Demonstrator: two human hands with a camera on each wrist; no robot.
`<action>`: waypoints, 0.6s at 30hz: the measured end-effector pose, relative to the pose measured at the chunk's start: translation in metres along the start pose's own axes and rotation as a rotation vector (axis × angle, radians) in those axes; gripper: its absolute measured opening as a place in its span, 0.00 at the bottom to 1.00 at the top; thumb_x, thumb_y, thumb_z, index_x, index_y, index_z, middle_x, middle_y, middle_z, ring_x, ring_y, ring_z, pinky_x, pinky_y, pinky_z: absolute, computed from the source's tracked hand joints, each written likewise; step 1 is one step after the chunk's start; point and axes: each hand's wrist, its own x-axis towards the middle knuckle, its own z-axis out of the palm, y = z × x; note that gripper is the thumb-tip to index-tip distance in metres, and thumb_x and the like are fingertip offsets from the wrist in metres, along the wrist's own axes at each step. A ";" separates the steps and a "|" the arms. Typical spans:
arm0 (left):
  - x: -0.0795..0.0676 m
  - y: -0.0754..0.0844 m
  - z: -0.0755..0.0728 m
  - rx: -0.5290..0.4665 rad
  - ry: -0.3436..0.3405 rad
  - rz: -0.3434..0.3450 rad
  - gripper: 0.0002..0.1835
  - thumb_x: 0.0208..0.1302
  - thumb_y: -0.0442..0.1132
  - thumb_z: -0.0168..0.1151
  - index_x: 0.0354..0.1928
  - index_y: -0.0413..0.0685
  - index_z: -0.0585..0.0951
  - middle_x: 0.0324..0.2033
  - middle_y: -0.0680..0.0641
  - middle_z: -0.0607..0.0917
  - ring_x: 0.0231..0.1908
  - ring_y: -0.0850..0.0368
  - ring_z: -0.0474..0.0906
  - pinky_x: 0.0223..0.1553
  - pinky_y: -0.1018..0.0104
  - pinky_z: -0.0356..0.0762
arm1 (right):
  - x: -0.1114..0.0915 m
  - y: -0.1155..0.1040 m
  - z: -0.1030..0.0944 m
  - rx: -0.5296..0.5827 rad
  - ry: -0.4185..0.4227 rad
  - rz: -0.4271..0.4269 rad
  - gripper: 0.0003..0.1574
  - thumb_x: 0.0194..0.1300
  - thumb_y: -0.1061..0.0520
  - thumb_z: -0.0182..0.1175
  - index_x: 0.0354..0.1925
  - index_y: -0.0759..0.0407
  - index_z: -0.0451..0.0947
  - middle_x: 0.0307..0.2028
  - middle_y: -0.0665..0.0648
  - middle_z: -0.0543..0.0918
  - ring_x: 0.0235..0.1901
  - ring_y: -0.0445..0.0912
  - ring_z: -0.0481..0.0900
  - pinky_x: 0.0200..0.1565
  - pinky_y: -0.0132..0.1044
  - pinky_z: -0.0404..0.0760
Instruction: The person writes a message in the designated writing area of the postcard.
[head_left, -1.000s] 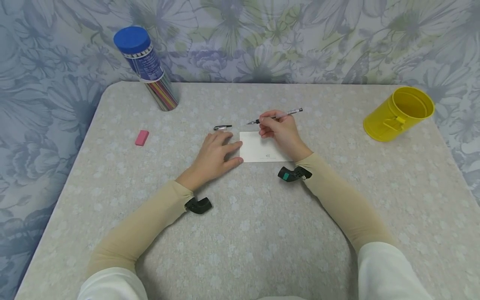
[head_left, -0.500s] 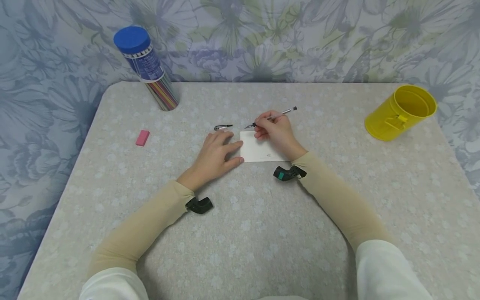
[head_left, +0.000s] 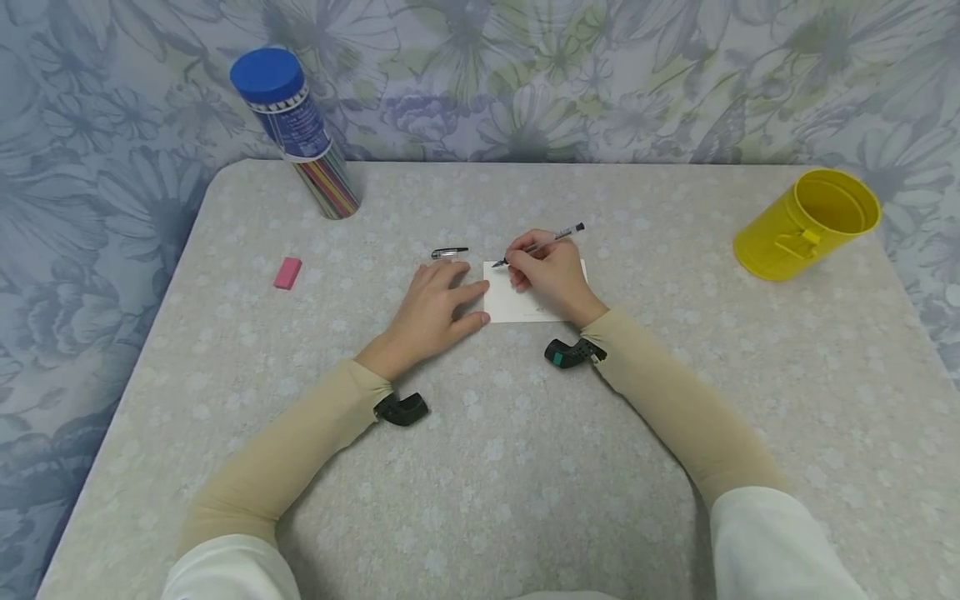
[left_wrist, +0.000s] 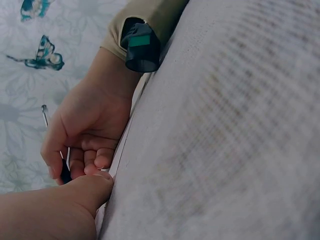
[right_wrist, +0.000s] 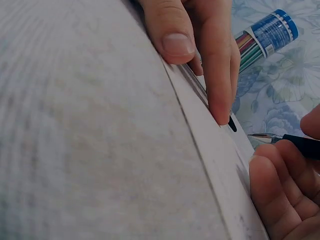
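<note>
My right hand pinches a fountain pen with a dark grip and clear barrel. Its metal nib points left, close over the top left part of a small white card. The lower fingers of that hand curl beside the card in the right wrist view. My left hand lies spread on the table, its index fingertip and thumb at the card's left edge. Just beyond the left fingers lies the pen cap. A small printed mark near the card's lower right is partly covered by the right hand.
Left of the hands is a pink eraser. A tall blue-lidded tube of coloured pencils stands at the back left. An open yellow container stands at the far right, and a floral wall borders the table's back edge.
My right hand has moved slightly left and toward me, bringing the nib from beyond the card's top edge to over the card. The left hand keeps its place at the card.
</note>
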 end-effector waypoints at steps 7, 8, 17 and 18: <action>0.000 0.000 0.000 -0.002 -0.007 -0.003 0.27 0.68 0.52 0.66 0.64 0.49 0.82 0.66 0.35 0.75 0.72 0.31 0.63 0.71 0.30 0.56 | 0.000 0.000 -0.001 -0.052 -0.011 -0.031 0.08 0.67 0.59 0.63 0.38 0.64 0.84 0.20 0.54 0.84 0.18 0.42 0.82 0.25 0.34 0.84; 0.000 0.000 0.000 -0.003 -0.004 0.001 0.26 0.68 0.52 0.66 0.64 0.49 0.82 0.66 0.35 0.75 0.72 0.31 0.63 0.71 0.31 0.57 | 0.000 0.000 -0.002 -0.074 -0.010 -0.046 0.08 0.66 0.59 0.63 0.38 0.64 0.85 0.20 0.55 0.84 0.18 0.42 0.82 0.26 0.33 0.83; 0.000 0.000 0.001 -0.007 0.006 0.008 0.26 0.68 0.52 0.66 0.64 0.48 0.82 0.66 0.34 0.75 0.72 0.31 0.63 0.71 0.31 0.57 | 0.001 0.002 -0.003 -0.202 0.003 -0.097 0.07 0.66 0.58 0.65 0.37 0.62 0.86 0.19 0.55 0.84 0.17 0.40 0.79 0.25 0.28 0.75; 0.000 0.000 0.001 -0.008 0.005 0.007 0.26 0.68 0.52 0.66 0.64 0.48 0.82 0.66 0.34 0.75 0.72 0.31 0.63 0.71 0.31 0.57 | 0.001 0.002 -0.003 -0.201 0.000 -0.100 0.07 0.66 0.59 0.65 0.37 0.62 0.85 0.20 0.56 0.84 0.17 0.40 0.79 0.25 0.28 0.75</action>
